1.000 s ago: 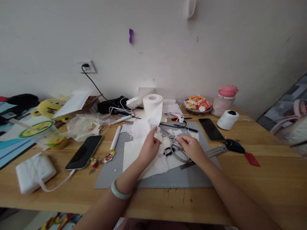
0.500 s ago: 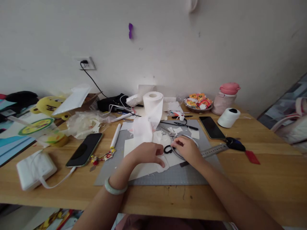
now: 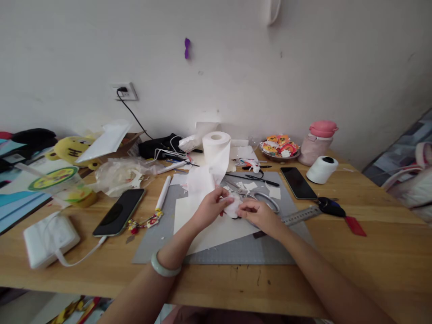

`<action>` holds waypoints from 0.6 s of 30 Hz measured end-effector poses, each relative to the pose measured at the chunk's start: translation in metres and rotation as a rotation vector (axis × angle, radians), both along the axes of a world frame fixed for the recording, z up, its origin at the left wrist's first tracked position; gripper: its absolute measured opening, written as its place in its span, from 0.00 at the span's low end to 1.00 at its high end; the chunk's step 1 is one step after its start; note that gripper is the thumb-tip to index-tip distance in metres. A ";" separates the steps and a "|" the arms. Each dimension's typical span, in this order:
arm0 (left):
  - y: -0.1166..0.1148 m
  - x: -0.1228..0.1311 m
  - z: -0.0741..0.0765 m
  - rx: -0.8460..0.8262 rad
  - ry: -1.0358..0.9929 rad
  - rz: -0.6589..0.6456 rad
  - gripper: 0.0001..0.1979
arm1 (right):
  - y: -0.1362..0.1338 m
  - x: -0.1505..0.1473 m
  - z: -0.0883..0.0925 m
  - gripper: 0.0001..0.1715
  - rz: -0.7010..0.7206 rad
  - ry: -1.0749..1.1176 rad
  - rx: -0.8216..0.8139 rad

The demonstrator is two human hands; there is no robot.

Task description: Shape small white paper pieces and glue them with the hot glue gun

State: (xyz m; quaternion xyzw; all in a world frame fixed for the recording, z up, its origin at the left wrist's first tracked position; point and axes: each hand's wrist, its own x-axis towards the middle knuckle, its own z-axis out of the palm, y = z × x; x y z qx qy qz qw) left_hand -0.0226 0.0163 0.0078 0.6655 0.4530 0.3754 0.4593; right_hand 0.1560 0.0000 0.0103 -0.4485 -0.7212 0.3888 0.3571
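A small white piece of tissue is held up between my two hands over the cutting mat. My left hand pinches its left side between thumb and fingers. On the opposite edge, the closed fingertips of my right hand grip it too. Behind my right hand lie scissors with grey-rimmed handles, partly covered by the hand. A cream sheet of paper lies beneath on the grey cutting mat. Just beyond, a paper roll stands upright with its loose end trailing toward my hands.
A metal ruler lies to the right, by a black phone and a thread spool. Left of the mat are a charging phone, a white power bank and a lidded plastic cup. A candy bowl stands behind.
My left hand has lifted the tissue piece from the paper and moved forward. My right hand has come away from the scissors handle and now grips the tissue's edge.
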 end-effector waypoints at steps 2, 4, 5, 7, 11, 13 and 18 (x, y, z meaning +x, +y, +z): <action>0.001 0.004 -0.007 -0.021 -0.078 0.062 0.10 | 0.001 0.000 -0.001 0.10 -0.031 0.013 -0.002; 0.001 0.006 -0.013 -0.032 -0.134 0.118 0.12 | 0.002 0.001 -0.002 0.11 -0.077 0.033 0.012; 0.002 0.006 -0.015 -0.032 -0.153 0.143 0.13 | 0.003 0.001 -0.002 0.11 -0.101 0.042 0.025; 0.002 0.005 -0.018 -0.023 -0.173 0.186 0.13 | 0.004 0.002 -0.004 0.11 -0.141 0.057 0.059; 0.004 0.002 -0.020 0.021 -0.163 0.219 0.13 | 0.005 0.003 -0.007 0.12 -0.204 0.084 0.120; 0.003 0.003 -0.017 0.040 -0.148 0.192 0.13 | 0.004 0.003 -0.009 0.12 -0.213 0.088 0.142; -0.006 0.008 -0.007 0.008 -0.101 0.003 0.11 | 0.001 0.000 -0.009 0.12 -0.159 0.034 0.182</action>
